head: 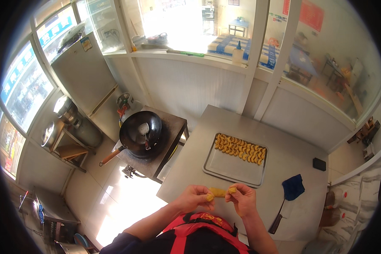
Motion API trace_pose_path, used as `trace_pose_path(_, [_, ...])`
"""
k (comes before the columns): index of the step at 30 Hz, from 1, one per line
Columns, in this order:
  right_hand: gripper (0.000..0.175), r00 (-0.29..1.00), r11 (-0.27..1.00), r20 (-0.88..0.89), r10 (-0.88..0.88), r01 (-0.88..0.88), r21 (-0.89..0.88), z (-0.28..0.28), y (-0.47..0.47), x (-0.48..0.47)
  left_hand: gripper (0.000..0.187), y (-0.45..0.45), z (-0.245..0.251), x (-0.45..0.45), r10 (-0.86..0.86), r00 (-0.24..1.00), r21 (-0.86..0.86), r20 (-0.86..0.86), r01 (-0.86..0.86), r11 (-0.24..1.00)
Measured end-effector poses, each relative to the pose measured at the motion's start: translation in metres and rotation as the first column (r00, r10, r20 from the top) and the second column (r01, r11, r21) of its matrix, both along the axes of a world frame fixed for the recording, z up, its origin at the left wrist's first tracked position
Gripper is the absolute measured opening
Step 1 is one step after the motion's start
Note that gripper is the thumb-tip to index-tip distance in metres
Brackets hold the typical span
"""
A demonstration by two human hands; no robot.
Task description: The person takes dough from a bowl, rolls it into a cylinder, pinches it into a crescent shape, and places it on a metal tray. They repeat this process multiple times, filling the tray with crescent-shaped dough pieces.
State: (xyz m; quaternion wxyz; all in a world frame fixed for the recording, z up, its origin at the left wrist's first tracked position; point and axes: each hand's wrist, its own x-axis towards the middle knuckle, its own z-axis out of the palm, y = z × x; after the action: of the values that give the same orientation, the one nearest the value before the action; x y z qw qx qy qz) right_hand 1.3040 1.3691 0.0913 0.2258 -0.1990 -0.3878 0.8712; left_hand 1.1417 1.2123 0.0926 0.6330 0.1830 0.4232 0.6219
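Note:
My left hand [195,198] pinches a small lump of yellow dough [210,197] between thumb and fingers. Another small lump [232,190] is gripped in my right hand [242,198], level with the left and a short way from it. Between the hands, a thicker yellow dough roll [218,192] shows; whether it rests on the table or joins the lumps I cannot tell. Beyond them on the steel table [190,162] is a metal baking tray [227,170]. Rows of small crescent-shaped dough pieces [239,147] fill its far part, and its near part is bare metal.
To the right lie a dark blue cloth [293,187], a dark-handled knife [275,223] and a black phone-like object [319,164]. At the left, a black wok [130,135] holding a ladle-like utensil [143,129] sits on a low stove table [174,119]. A glazed partition [190,76] stands behind.

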Motion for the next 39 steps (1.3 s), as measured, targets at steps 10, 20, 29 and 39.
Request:
trace_pose_path(10, [0.009,1.000,0.997,0.016,-0.009,0.010,-0.076,-0.008,0.012,-0.003,0.015,0.009,-0.002,0.001,0.016,1.000,-0.038,0.012,-0.015,0.999])
trace_pose_path(20, [0.010,0.997,0.991,0.073,-0.023,0.033,-0.130,-0.016,0.021,-0.002,0.015,0.033,-0.006,0.005,0.107,0.994,-0.089,0.024,-0.105,0.991])
trace_pose_path(29, [0.009,0.997,0.998,0.062,-0.036,0.039,-0.056,-0.025,0.018,-0.006,0.014,0.035,-0.006,0.005,0.093,0.995,-0.034,0.020,-0.093,0.995])
trace_pose_path(39, [0.012,0.993,0.998,0.109,-0.048,0.053,-0.046,-0.034,0.016,-0.003,0.017,0.034,-0.007,0.007,-0.002,1.000,-0.023,-0.029,0.002,1.000])
